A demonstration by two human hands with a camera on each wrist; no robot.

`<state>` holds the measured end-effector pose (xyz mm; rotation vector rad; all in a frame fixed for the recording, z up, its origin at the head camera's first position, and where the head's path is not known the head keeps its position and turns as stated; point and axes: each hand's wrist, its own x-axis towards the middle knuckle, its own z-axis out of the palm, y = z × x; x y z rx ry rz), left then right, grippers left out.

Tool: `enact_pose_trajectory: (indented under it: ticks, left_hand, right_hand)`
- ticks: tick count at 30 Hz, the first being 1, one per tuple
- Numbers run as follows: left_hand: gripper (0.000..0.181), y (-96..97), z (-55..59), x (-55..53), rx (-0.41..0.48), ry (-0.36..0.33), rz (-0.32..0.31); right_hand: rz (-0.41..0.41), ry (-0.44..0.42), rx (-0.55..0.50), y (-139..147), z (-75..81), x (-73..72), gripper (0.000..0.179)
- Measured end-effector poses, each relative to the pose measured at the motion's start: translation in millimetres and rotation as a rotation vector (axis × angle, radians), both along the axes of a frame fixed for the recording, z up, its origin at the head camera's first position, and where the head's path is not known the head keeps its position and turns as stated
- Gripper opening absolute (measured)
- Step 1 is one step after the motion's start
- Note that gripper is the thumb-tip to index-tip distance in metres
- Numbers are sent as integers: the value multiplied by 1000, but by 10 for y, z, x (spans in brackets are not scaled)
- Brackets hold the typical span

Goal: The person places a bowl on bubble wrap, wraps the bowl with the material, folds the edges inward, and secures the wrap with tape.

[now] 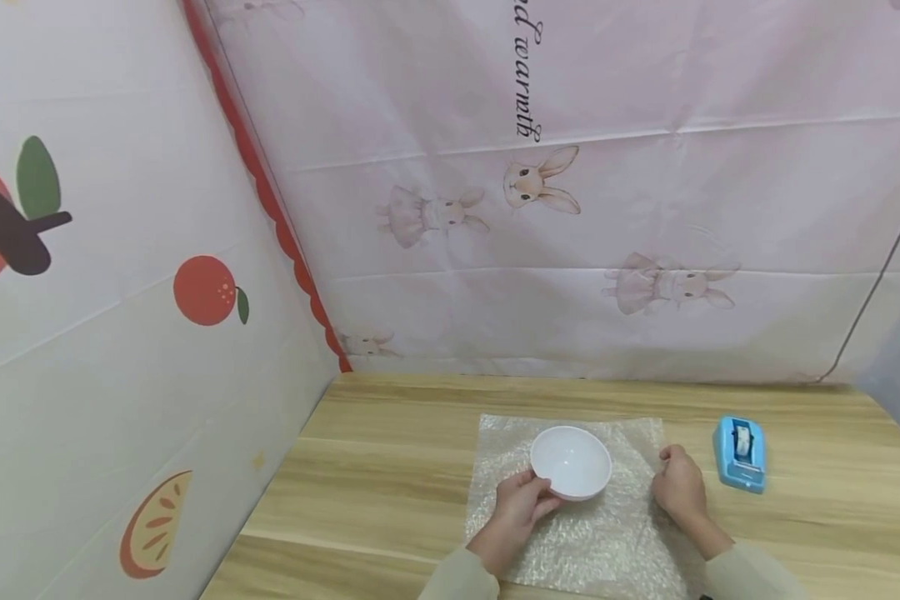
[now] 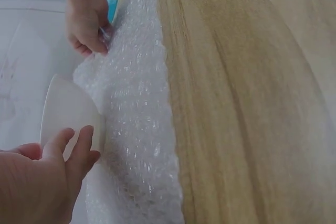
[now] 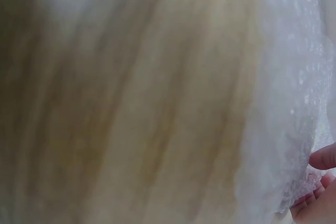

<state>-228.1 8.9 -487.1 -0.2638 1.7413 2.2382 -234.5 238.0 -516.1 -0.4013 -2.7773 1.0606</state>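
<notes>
A white bowl (image 1: 571, 461) stands upright on a sheet of clear bubble wrap (image 1: 592, 550) in the head view. My left hand (image 1: 520, 504) grips the bowl's near-left rim, thumb at the edge and fingers along the outer wall. In the left wrist view those fingers lie against the side of the bowl (image 2: 71, 108). My right hand (image 1: 681, 485) pinches the right edge of the bubble wrap between thumb and curled fingers. The right wrist view shows the bubble wrap (image 3: 286, 98) bending up at the right hand (image 3: 320, 195).
A blue tape dispenser (image 1: 740, 454) with a roll of tape sits to the right of the bubble wrap. The wooden table (image 1: 360, 467) meets a rabbit-print curtain (image 1: 450, 317) at the back and a fruit-print wall covering (image 1: 270, 417) on the left.
</notes>
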Motion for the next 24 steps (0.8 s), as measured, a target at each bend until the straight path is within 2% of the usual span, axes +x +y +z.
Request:
enact_pose_trajectory:
  ticks: [3, 11, 18, 24]
  left_hand:
    - [46, -13, -27, 7, 22, 5, 3]
    - [49, -23, -55, 56, 14, 20, -16]
    - [49, 7, -68, 113, 35, 3, -4]
    - [49, 8, -102, 117, 36, 12, 2]
  right_hand:
    - [-4, -4, 1, -4, -11, -7, 26]
    - [2, 21, 23, -11, 9, -2, 25]
    - [7, 29, 20, -15, 24, 8, 26]
    - [-2, 21, 21, -25, 30, 9, 26]
